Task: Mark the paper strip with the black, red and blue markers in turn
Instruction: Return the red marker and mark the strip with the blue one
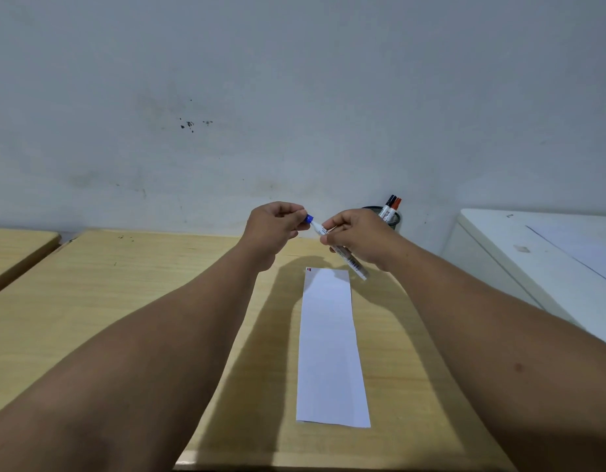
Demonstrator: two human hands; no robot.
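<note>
A long white paper strip (330, 345) lies lengthwise on the wooden desk (124, 294), with a small black and red mark at its far left corner. Above the strip's far end, my right hand (359, 238) grips the white barrel of the blue marker (349, 260), held at a slant. My left hand (277, 226) pinches the marker's blue cap (308, 218); the cap sits at the barrel's end. The black marker (387, 207) and red marker (394, 208) stand in a dark mesh pen holder (395, 221) behind my right hand.
A white cabinet or appliance (540, 253) stands right of the desk. A second wooden desk (15, 247) adjoins at the far left. A grey wall runs along the back edge.
</note>
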